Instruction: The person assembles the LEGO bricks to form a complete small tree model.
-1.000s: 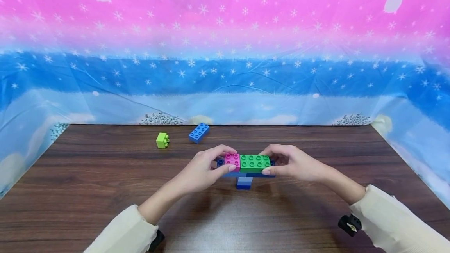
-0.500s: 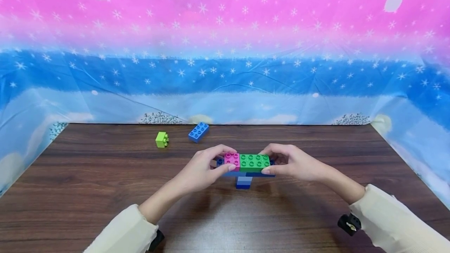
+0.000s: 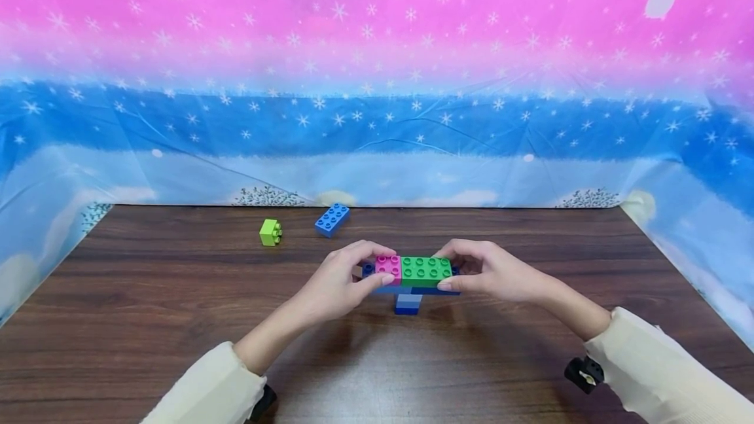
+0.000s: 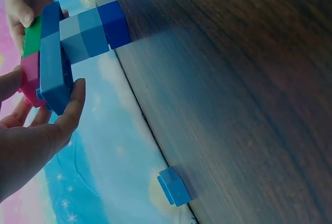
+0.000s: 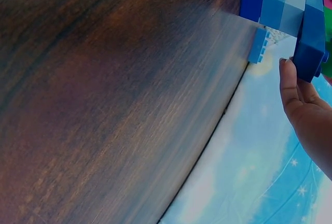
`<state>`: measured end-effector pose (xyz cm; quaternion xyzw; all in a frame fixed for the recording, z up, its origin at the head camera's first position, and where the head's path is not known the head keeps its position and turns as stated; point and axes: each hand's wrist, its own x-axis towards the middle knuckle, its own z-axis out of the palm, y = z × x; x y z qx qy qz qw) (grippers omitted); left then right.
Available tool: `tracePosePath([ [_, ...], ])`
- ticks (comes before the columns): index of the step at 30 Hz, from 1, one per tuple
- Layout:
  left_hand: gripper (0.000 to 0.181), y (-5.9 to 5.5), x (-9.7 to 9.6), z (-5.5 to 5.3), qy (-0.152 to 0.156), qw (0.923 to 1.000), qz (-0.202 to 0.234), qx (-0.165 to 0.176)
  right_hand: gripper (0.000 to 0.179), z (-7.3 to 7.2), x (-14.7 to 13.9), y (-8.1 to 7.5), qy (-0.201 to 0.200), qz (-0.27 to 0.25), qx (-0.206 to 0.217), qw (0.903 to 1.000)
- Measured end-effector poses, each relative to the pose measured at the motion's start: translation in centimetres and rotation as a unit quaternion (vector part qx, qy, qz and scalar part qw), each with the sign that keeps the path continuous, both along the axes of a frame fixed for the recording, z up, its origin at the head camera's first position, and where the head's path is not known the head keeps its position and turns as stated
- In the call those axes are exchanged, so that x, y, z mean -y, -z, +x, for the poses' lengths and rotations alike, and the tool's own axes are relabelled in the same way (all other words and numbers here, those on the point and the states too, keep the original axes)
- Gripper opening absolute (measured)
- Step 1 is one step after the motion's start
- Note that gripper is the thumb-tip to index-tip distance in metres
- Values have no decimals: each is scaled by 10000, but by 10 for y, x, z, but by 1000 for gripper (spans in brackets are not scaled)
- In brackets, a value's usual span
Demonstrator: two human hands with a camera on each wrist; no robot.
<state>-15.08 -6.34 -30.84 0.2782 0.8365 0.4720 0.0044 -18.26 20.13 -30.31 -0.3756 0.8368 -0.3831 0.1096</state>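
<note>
My left hand (image 3: 341, 280) pinches a pink toy building brick (image 3: 389, 268) between thumb and fingers. A green brick (image 3: 427, 270) sits tight beside it, and my right hand (image 3: 501, 270) pinches its right end. Both bricks lie on a crossbar of two blue bricks, a lighter one (image 4: 53, 60) at left and a darker one (image 5: 310, 45) at right. Under the bar's middle, a column (image 3: 408, 303) of several blue bricks reaches down to the table. In the wrist views, a finger of each hand lies at the underside of the bar's ends.
A blue brick (image 3: 332, 220) lies studs up at the back of the brown wooden table (image 3: 177, 319). To its left, a lime green brick (image 3: 270, 232) rests on its side, studs facing right. A printed cloth (image 3: 377, 129) hangs behind the table's back edge.
</note>
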Motion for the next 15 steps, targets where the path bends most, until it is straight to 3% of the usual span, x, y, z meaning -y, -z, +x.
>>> tracePosePath([
  [15, 26, -1, -1, 1, -143, 9998, 71, 140, 24, 0, 0, 0, 73, 52, 70, 9999],
])
